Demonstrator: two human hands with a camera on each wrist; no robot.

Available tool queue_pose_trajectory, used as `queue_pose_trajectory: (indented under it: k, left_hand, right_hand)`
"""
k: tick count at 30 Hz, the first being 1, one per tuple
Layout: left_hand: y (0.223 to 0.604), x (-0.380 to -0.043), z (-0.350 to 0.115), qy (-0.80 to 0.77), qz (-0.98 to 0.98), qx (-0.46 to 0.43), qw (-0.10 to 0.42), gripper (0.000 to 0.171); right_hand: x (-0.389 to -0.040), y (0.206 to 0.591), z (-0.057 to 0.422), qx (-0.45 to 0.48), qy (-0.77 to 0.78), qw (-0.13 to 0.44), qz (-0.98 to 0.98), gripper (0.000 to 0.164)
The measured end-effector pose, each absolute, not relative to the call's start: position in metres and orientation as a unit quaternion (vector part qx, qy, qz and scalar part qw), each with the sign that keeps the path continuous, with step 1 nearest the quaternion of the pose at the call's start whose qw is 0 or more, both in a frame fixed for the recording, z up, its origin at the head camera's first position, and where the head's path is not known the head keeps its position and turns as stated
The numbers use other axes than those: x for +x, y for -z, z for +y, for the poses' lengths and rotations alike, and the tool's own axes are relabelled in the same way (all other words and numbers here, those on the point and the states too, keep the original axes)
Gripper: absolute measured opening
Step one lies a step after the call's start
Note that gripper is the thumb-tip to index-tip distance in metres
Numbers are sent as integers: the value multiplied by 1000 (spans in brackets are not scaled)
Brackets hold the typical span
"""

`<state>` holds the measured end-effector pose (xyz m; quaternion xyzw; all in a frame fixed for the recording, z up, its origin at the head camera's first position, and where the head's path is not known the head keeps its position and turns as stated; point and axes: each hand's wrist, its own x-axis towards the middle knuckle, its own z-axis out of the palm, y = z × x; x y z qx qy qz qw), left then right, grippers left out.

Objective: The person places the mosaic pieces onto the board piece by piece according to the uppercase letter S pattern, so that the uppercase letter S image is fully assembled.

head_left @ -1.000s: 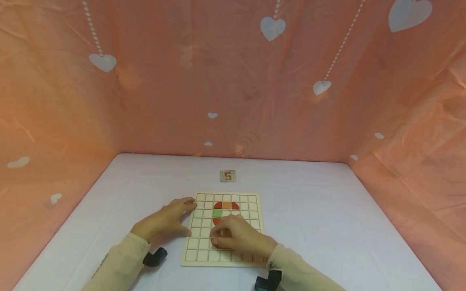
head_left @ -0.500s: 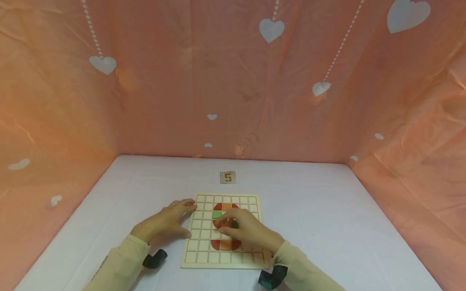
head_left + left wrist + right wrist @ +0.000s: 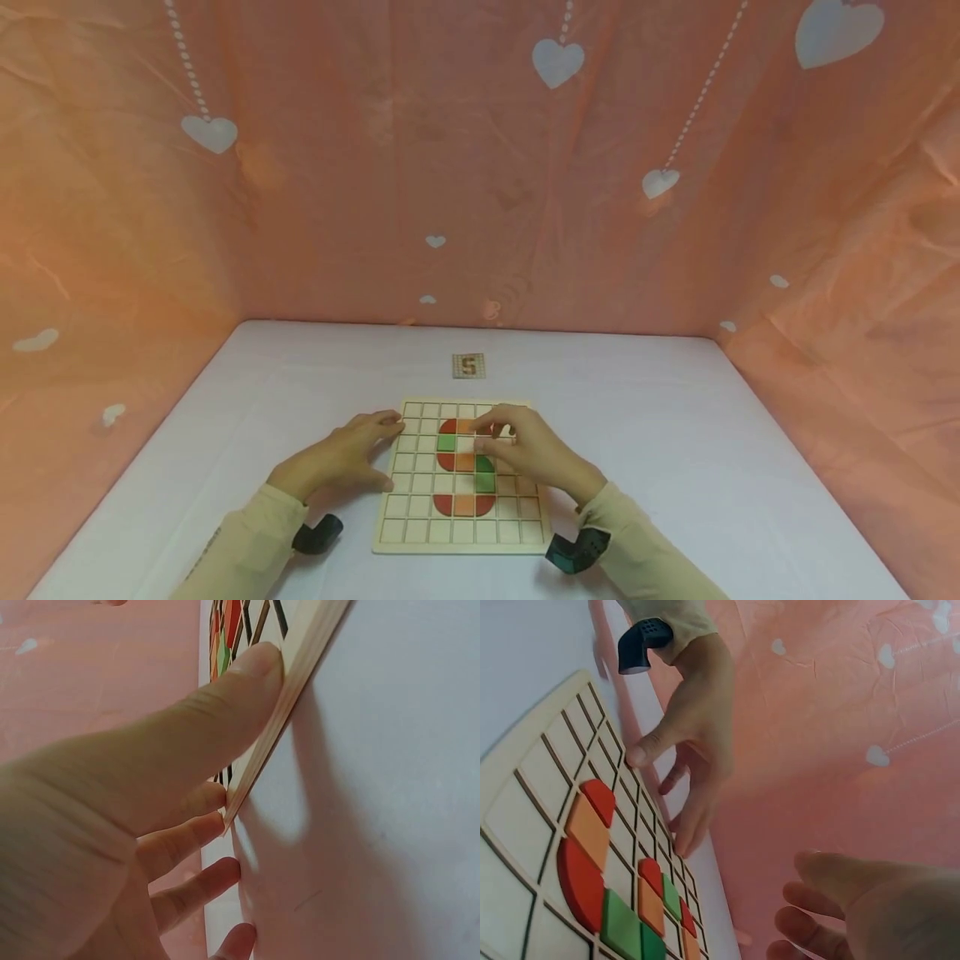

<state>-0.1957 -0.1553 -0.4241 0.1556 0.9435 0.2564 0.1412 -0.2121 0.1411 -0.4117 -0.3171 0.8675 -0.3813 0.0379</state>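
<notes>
A wooden grid board [image 3: 412, 531] lies on the white table, with red, orange and green tiles set in its cells in the shape of a 5. Rounded red tiles [image 3: 580, 881] form the corners, with square orange tiles [image 3: 589, 829] and green tiles [image 3: 622, 926] between them. My left hand [image 3: 341, 454] rests at the board's left edge, thumb on the rim and fingertips farther up that side. My right hand [image 3: 534, 446] hovers over the upper right tiles, fingers loosely bent. Nothing shows between its fingers in the right wrist view, and it partly hides the top right red tile.
Behind the board lies a small square card [image 3: 468, 366] printed with a 5 on a grid. Orange-pink cloth [image 3: 337, 208] with white hearts hangs around the back and sides of the table. Black wrist mounts [image 3: 318, 534] sit under both sleeves.
My right hand has moved from the bottom tile row up and to the right, uncovering the bottom row, the middle row and the green tiles. The left hand stays at the board's edge.
</notes>
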Motion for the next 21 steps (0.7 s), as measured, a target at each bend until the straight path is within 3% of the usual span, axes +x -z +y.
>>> queue_pose_trajectory:
  k: [21]
  left_hand:
    - [424,-196,-158,-245,945,170,137,87]
  right_hand:
    - [-227,399,168,-269,379,-39,885,22]
